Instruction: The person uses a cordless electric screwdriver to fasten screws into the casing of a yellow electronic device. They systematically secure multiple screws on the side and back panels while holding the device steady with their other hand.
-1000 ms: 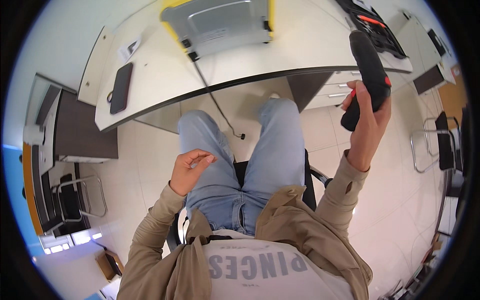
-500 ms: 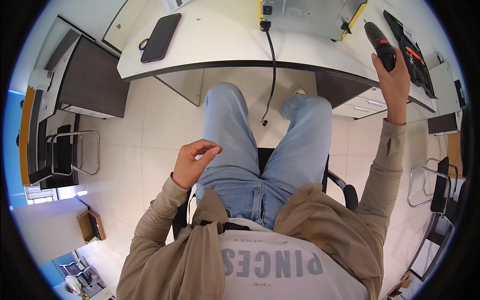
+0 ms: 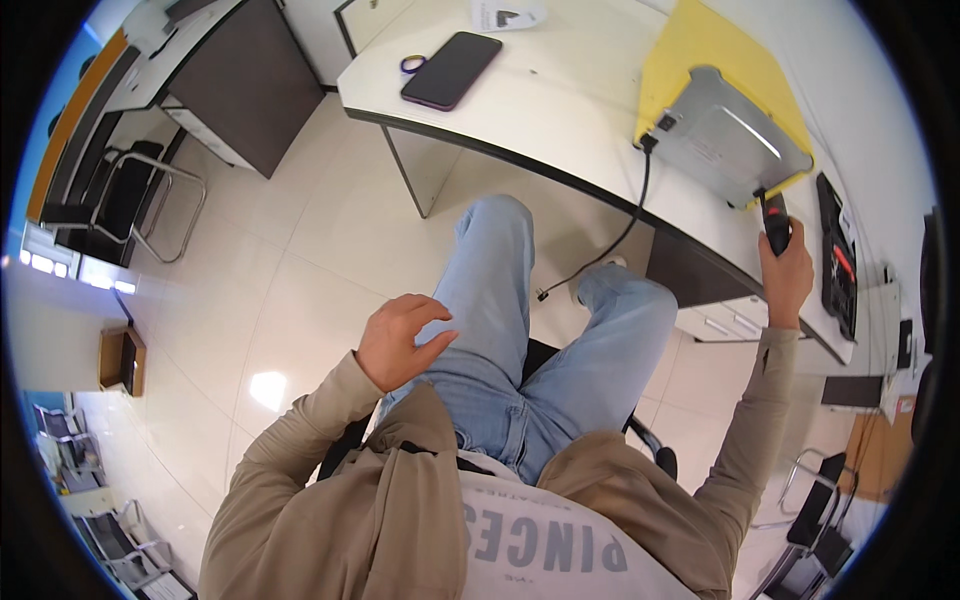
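Observation:
My right hand (image 3: 787,278) grips a black electric screwdriver (image 3: 776,228) with a red accent, upright at the right end of the white desk (image 3: 570,120). Its tip reaches the near right corner of a box-shaped device (image 3: 715,125) with a grey metal back and yellow panels; I cannot tell if they touch. A black power cord (image 3: 632,222) runs from the device's left side over the desk edge, its loose end hanging near my knees. Above my lap, my left hand (image 3: 402,342) is empty, with fingers bent and the thumb apart from them.
Right of the screwdriver lies a black tool case (image 3: 838,265) holding a red-orange tool. A dark phone (image 3: 452,72), a small ring-shaped item (image 3: 413,64) and a printed sheet (image 3: 507,14) lie on the desk's left part. Chairs (image 3: 150,195) and another desk (image 3: 240,90) stand farther left.
The view has turned, so the desk now slants down to the right. The screwdriver has come to the device's right corner from beside it. My left hand's thumb and fingers are farther apart.

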The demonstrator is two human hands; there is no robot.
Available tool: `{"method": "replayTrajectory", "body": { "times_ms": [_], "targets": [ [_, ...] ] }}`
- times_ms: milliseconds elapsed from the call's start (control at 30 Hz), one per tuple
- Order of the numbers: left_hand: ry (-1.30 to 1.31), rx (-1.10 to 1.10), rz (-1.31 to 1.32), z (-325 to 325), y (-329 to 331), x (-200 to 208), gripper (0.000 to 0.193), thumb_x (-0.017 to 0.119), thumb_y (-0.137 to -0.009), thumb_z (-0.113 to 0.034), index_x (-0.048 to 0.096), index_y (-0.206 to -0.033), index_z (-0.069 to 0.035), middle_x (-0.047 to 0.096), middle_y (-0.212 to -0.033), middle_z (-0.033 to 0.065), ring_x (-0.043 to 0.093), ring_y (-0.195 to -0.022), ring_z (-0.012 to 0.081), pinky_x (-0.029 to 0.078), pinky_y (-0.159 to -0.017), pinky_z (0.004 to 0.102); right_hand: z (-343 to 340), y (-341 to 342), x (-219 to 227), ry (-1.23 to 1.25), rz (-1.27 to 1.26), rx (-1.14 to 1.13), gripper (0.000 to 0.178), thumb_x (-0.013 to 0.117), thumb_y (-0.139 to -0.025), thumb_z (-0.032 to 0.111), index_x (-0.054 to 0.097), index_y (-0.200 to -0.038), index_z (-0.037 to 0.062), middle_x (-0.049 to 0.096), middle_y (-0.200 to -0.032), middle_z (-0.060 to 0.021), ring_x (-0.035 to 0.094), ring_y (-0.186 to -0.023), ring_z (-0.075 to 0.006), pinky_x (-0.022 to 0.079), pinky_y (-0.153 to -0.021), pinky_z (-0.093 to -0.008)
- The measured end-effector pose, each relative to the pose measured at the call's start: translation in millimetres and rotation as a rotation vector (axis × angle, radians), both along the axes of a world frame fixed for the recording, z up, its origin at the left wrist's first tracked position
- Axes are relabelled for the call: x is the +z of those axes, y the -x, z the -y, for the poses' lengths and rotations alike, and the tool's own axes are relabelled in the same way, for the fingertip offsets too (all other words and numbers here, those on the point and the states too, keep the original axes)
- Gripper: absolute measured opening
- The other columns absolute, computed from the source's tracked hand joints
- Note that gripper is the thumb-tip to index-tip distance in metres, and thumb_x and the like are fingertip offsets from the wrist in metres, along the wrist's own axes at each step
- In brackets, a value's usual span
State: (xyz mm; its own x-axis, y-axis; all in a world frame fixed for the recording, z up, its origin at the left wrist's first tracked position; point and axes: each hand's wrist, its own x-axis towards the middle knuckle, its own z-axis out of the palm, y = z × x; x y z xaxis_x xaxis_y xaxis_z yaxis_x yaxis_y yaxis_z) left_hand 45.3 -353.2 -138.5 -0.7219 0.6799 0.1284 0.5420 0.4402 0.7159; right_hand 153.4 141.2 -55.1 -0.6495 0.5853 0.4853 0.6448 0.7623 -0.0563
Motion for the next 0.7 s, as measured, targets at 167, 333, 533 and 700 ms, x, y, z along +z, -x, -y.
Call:
{"method": "replayTrajectory", "body": {
  "times_ms": [167,333,533,700],
  "targets": [
    [0.141,0.121,-0.184,36,-4,-8,0.028,0.076,-0.077,-0.018,0.068,-0.1,-0.005,0.064,-0.113,0.013,0.059,-0.108,0.0318,0.045,-0.093,0.0433,2,14,-6,-0.043,0.022,0.043,0.047,0.067,-0.084,0.033,0.055,-0.124,0.0138,0.07,-0.089,-0.0171,0.067,-0.083,-0.039,0.05,-0.07,-0.0476],
    [0.286,0.253,-0.147,72,-13,-20,0.049,0.077,-0.077,-0.024,0.06,-0.118,-0.004,0.057,-0.127,0.0169,0.053,-0.116,0.0357,0.043,-0.097,0.0448,-6,21,-6,-0.035,0.071,0.048,0.049,0.067,-0.087,0.037,0.053,-0.128,0.0143,0.07,-0.099,-0.0161,0.066,-0.09,-0.0374,0.051,-0.073,-0.0463],
    [0.379,0.412,0.023,91,-39,-16,0.08,0.079,-0.077,-0.032,0.04,-0.141,-0.005,0.046,-0.138,0.0192,0.046,-0.126,0.0376,0.042,-0.102,0.0456,-36,25,-14,-0.078,0.109,0.172,0.051,0.066,-0.089,0.034,0.051,-0.128,0.0054,0.065,-0.114,-0.0191,0.062,-0.102,-0.0406,0.049,-0.082,-0.0466],
    [0.379,0.577,0.211,96,-65,-9,0.083,0.079,-0.077,-0.037,0.039,-0.142,-0.004,0.049,-0.135,0.0203,0.049,-0.124,0.0379,0.044,-0.102,0.0444,-79,30,-14,-0.062,0.257,0.24,0.047,0.064,-0.09,0.03,0.052,-0.124,-0.0005,0.062,-0.114,-0.0235,0.059,-0.106,-0.0428,0.048,-0.086,-0.047]
  ]
}}
